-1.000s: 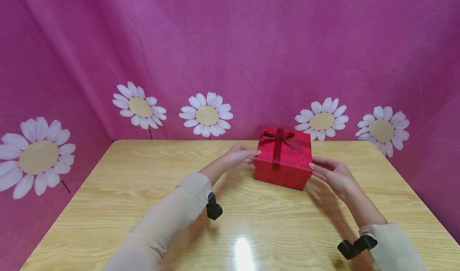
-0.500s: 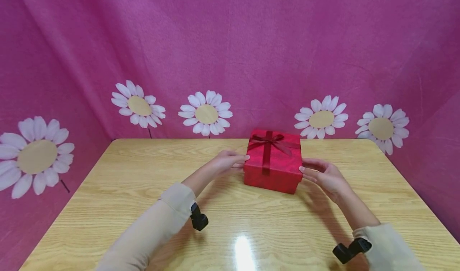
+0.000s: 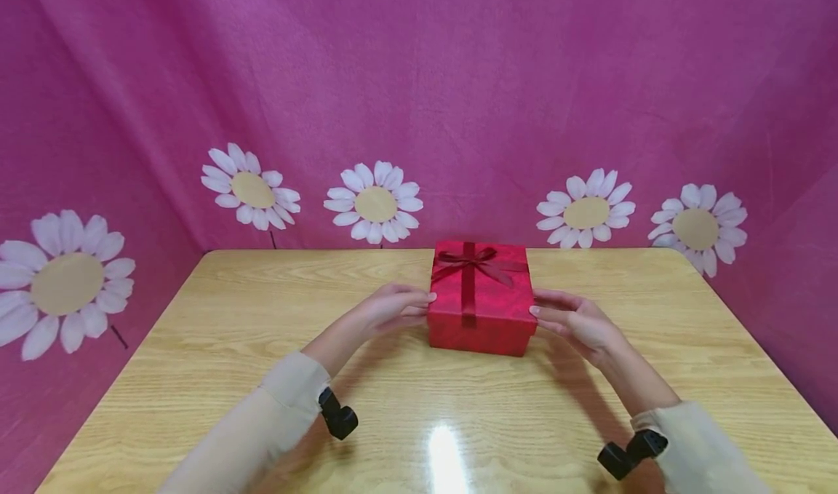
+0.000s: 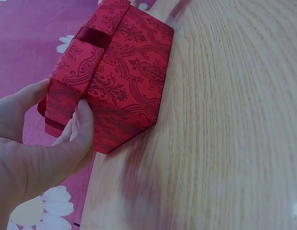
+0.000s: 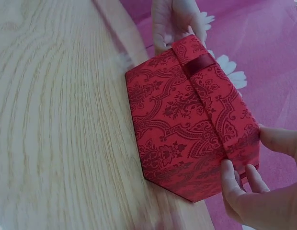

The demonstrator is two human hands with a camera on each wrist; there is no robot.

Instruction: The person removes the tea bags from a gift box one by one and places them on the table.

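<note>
Red box (image 3: 480,297) sitting mid-desk (image 3: 419,377), clamped between left hand (image 3: 393,309) and right hand (image 3: 571,321), fingers curled onto opposite walls. Best kept level, even pressure both sides, bow (image 3: 473,260) untouched.

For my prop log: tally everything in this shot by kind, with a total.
Red gift box: 1
Dark red ribbon bow: 1
Wooden table: 1
Pink backdrop: 1
Backdrop daisies: 5
Hands, left and right, on the box's sides: 2
Total: 11
</note>
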